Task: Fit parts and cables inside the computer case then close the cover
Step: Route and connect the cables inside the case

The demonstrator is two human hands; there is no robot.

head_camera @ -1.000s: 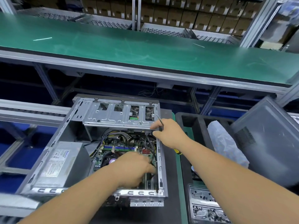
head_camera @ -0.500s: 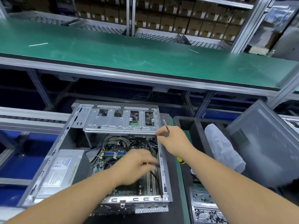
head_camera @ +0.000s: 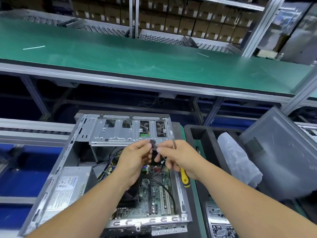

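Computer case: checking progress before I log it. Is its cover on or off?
Off. The computer case lies open on top, with the motherboard and power supply exposed.

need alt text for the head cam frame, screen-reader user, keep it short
Over an open computer case, the left hand and right hand together pinch a black cable connector; the right hand also holds a yellow-handled screwdriver. Motherboard and power supply lie exposed inside. A grey cover panel leans to the right.
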